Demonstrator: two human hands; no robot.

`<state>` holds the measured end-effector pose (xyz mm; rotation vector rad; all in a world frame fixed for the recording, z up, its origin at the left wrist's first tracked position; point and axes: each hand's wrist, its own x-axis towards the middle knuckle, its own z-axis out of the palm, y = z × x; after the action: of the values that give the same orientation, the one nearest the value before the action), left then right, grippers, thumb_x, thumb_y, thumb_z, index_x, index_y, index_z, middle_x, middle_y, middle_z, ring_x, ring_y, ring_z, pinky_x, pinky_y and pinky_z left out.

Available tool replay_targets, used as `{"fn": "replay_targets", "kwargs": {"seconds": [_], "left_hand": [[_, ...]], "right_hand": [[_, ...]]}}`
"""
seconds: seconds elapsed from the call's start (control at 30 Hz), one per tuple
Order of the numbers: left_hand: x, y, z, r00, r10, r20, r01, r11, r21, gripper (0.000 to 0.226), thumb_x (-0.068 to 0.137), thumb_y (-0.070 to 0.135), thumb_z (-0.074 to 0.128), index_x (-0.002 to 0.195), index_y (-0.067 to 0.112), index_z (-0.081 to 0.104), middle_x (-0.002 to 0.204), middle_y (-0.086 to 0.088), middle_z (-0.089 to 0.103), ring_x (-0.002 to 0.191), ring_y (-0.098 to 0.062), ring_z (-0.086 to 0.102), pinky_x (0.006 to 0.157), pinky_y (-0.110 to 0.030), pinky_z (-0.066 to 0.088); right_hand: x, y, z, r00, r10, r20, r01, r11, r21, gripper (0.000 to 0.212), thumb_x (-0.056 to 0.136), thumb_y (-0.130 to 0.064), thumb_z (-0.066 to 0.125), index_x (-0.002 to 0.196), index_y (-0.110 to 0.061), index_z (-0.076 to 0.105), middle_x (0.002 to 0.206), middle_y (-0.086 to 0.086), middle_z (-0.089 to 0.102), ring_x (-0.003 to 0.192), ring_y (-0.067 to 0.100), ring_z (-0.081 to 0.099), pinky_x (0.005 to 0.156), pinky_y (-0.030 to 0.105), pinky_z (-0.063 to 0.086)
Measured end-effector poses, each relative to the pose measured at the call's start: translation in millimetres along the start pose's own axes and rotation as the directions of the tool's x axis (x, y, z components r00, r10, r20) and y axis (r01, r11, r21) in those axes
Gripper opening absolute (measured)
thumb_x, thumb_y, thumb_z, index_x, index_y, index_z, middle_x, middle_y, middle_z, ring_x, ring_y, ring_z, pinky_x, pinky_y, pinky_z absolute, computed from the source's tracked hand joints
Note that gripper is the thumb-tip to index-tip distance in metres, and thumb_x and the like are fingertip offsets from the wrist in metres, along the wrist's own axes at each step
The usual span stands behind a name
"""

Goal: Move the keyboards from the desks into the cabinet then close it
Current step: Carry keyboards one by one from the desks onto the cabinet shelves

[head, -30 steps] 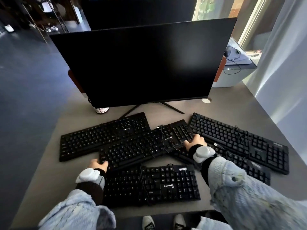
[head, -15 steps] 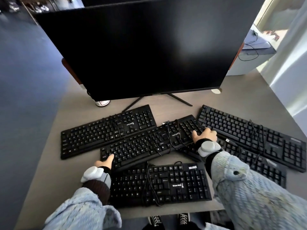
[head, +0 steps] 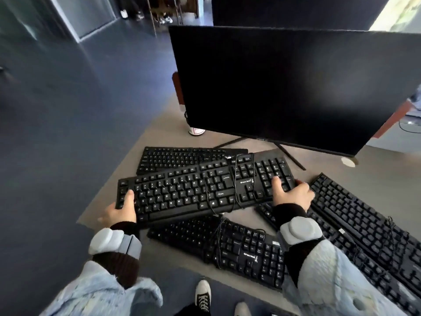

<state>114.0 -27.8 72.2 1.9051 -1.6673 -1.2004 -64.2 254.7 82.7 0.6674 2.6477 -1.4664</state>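
Keyboards: 5 black, as far as the overlap at right allows — one held (head: 205,188), one behind it (head: 173,156), one nearest (head: 227,247), two at right (head: 364,215) (head: 364,267). Monitors: 1 (head: 284,87). Hands: 2 (head: 118,210) (head: 291,195). Desks: 1 (head: 246,215).

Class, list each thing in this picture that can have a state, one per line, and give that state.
Held keyboard: lifted off the desk, gripped at both ends, cable wrapped around it.
Left hand: gripping the keyboard's left end.
Right hand: gripping its right end.
Monitor: screen dark.
Far keyboard: flat on the desk.
Near keyboard: on the desk, cable wrapped round.
Right keyboard: lying on the desk.
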Motion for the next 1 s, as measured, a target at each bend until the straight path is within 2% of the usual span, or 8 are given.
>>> {"fn": "replay_targets", "kwargs": {"seconds": [0.17, 0.37, 0.43, 0.53, 0.6, 0.7, 0.8, 1.0], "left_hand": [[3, -3, -83, 0.981, -0.061, -0.183, 0.051, 0.997, -0.062, 0.065, 0.079, 0.06, 0.048, 0.106, 0.004, 0.066, 0.112, -0.021, 0.065, 0.109, -0.039, 0.059, 0.092, -0.042, 0.043], [30, -38, -182, 0.904, -0.065, -0.422, -0.023, 0.98, -0.199, 0.057, 0.085, 0.05, 0.051, 0.095, -0.003, 0.068, 0.084, -0.02, 0.06, 0.084, -0.032, 0.056, 0.076, -0.036, 0.039], [51, -52, -224, 0.867, -0.113, -0.486, -0.015, 0.968, -0.252, 0.056, 0.086, 0.049, 0.051, 0.099, -0.003, 0.068, 0.087, -0.018, 0.056, 0.09, -0.033, 0.054, 0.078, -0.037, 0.039], [87, -71, -286, 0.818, -0.16, -0.552, -0.03, 0.947, -0.319, 0.055, 0.086, 0.05, 0.051, 0.103, 0.0, 0.067, 0.115, -0.027, 0.057, 0.119, -0.037, 0.046, 0.09, -0.04, 0.039], [115, -85, -330, 0.781, -0.188, -0.596, -0.042, 0.936, -0.351, 0.056, 0.085, 0.05, 0.052, 0.105, -0.001, 0.067, 0.121, -0.028, 0.057, 0.124, -0.038, 0.043, 0.095, -0.04, 0.039], [155, -108, -395, 0.722, -0.249, -0.646, -0.027, 0.922, -0.386, 0.057, 0.084, 0.049, 0.055, 0.108, -0.001, 0.067, 0.12, -0.028, 0.059, 0.125, -0.039, 0.044, 0.099, -0.041, 0.039], [199, -131, -450, 0.643, -0.343, -0.685, 0.024, 0.903, -0.43, 0.056, 0.083, 0.048, 0.056, 0.109, -0.001, 0.066, 0.125, -0.029, 0.055, 0.126, -0.039, 0.042, 0.101, -0.042, 0.038], [263, -155, -485, 0.583, -0.426, -0.692, 0.118, 0.887, -0.447, 0.051, 0.082, 0.045, 0.059, 0.101, -0.002, 0.067, 0.115, -0.03, 0.06, 0.117, -0.041, 0.049, 0.097, -0.043, 0.041]], "right_hand": [[-46, -56, 23, 0.972, -0.21, 0.102, 0.202, 0.976, 0.083, 0.065, 0.08, -0.039, 0.063, 0.129, -0.002, 0.043, 0.132, 0.022, 0.04, 0.12, 0.034, 0.043, 0.098, 0.032, 0.033], [-141, -120, 94, 0.858, -0.46, 0.231, 0.418, 0.884, 0.209, 0.063, 0.078, -0.036, 0.065, 0.129, -0.004, 0.044, 0.133, 0.019, 0.04, 0.118, 0.033, 0.046, 0.096, 0.029, 0.034], [-187, -142, 132, 0.798, -0.539, 0.27, 0.481, 0.839, 0.253, 0.062, 0.079, -0.033, 0.066, 0.128, -0.001, 0.044, 0.133, 0.021, 0.04, 0.12, 0.032, 0.043, 0.092, 0.023, 0.028], [-259, -168, 188, 0.709, -0.626, 0.325, 0.54, 0.778, 0.321, 0.061, 0.079, -0.03, 0.066, 0.126, 0.003, 0.045, 0.131, 0.025, 0.042, 0.122, 0.029, 0.039, 0.091, 0.018, 0.024], [-311, -183, 227, 0.667, -0.648, 0.367, 0.536, 0.76, 0.367, 0.06, 0.079, -0.03, 0.066, 0.125, 0.002, 0.046, 0.13, 0.024, 0.043, 0.115, 0.021, 0.039, 0.087, 0.016, 0.026], [-390, -200, 285, 0.609, -0.651, 0.452, 0.51, 0.759, 0.405, 0.061, 0.079, -0.032, 0.066, 0.127, 0.0, 0.045, 0.132, 0.022, 0.041, 0.115, 0.025, 0.043, 0.084, 0.011, 0.027], [-464, -215, 347, 0.536, -0.643, 0.548, 0.511, 0.763, 0.395, 0.064, 0.078, -0.035, 0.065, 0.128, -0.002, 0.044, 0.133, 0.02, 0.039, 0.113, 0.032, 0.048, 0.089, 0.021, 0.033], [-541, -237, 436, 0.456, -0.648, 0.61, 0.553, 0.744, 0.376, 0.072, 0.076, -0.039, 0.066, 0.131, 0.0, 0.041, 0.134, 0.021, 0.037, 0.115, 0.036, 0.048, 0.097, 0.034, 0.04]]}}
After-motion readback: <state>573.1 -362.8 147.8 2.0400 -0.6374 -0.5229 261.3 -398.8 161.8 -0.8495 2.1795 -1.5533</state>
